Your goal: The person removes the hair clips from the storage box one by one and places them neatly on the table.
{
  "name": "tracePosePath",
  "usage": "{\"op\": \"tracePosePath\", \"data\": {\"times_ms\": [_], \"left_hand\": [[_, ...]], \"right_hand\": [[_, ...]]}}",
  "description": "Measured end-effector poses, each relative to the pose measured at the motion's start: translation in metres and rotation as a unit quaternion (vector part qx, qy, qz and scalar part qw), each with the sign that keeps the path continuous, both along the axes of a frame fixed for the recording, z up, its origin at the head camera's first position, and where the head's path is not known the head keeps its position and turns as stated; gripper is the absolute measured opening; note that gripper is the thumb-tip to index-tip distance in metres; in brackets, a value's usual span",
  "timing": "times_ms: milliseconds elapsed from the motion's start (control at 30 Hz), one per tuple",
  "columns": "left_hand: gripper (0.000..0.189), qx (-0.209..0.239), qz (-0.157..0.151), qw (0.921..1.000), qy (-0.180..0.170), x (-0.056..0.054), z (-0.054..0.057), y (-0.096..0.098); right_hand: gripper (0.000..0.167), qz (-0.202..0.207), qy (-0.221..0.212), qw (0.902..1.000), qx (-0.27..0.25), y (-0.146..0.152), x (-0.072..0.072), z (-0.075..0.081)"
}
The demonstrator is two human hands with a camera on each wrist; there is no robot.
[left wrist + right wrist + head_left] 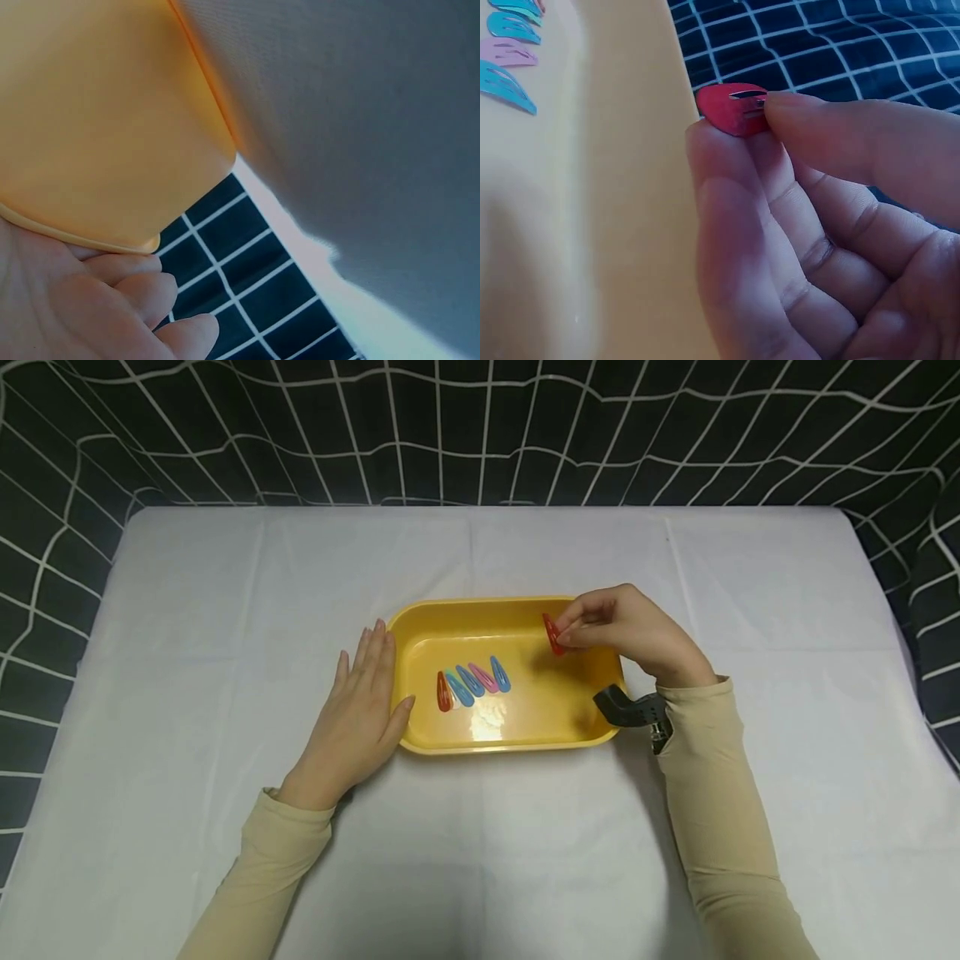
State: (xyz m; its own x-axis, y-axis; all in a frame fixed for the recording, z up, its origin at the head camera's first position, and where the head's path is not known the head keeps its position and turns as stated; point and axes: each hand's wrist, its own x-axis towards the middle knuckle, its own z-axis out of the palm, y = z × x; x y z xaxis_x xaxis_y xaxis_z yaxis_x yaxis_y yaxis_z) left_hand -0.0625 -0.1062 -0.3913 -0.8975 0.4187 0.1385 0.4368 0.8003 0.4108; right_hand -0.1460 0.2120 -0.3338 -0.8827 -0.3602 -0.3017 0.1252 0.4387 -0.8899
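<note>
Between thumb and fingertips my right hand (626, 631) pinches a red snap hair clip (553, 633), held over the right part of a yellow tray (510, 747). The right wrist view shows the same red clip (735, 109) at the fingertips. My left hand (356, 714) lies with straight fingers along the tray's left rim, its thumb reaching over the edge. Inside the tray, left of centre, lies a slanted row of clips: a red clip (444, 691), several blue ones including the end blue clip (500, 674), and a pink clip (483, 677).
The tray stands on a table with a white cloth (480, 852). Behind and beside the table hangs dark fabric with a white grid (480, 435). A black wrist mount (630, 707) projects from the right sleeve over the tray's right rim.
</note>
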Motion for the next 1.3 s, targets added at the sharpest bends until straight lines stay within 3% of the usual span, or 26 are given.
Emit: {"op": "tracePosePath", "data": {"times_ms": [500,1300], "left_hand": [[0.069,0.008,-0.003,0.9999,-0.012,0.000,0.002,-0.001],[0.069,0.011,0.000,0.9999,-0.012,0.001,0.000,0.000]], "right_hand": [[0.010,-0.030,0.018,0.9985,-0.042,0.021,0.008,0.002],[0.008,-0.094,0.034,0.9937,-0.051,0.058,0.004,0.003]]}}
